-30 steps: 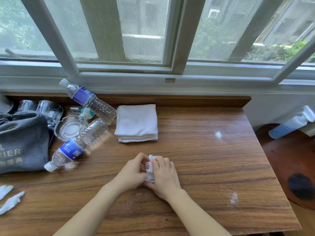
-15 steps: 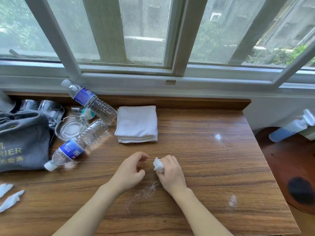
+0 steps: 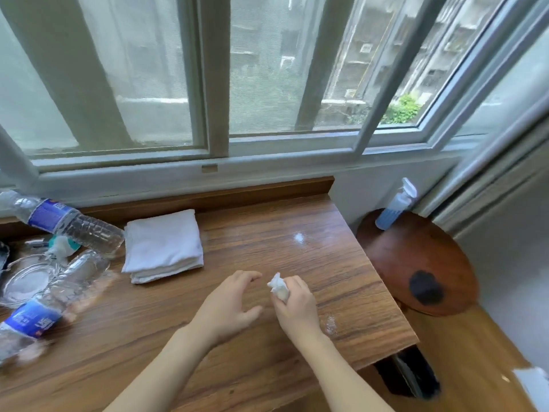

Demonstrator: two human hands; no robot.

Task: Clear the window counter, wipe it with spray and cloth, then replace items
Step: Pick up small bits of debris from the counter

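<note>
My right hand (image 3: 292,307) grips a crumpled white tissue (image 3: 277,288) just above the wooden counter (image 3: 297,263). My left hand (image 3: 228,304) hovers beside it, fingers loosely curled and holding nothing. A folded white cloth (image 3: 162,245) lies behind my hands on the counter. White powdery patches mark the wood, one far back (image 3: 299,237) and one by my right wrist (image 3: 330,324). A blue spray bottle (image 3: 395,208) stands on the round wooden stool (image 3: 416,263) to the right of the counter.
Two plastic water bottles lie on the left, one at the back (image 3: 68,223) and one nearer (image 3: 50,304), beside a glass ashtray (image 3: 25,281). The window frame (image 3: 208,162) runs behind the counter. The counter's right edge drops to the floor beside the stool.
My hands have come apart: the left let go of the tissue, and the right keeps it. The view has swung to the right, bringing the stool and spray bottle further in.
</note>
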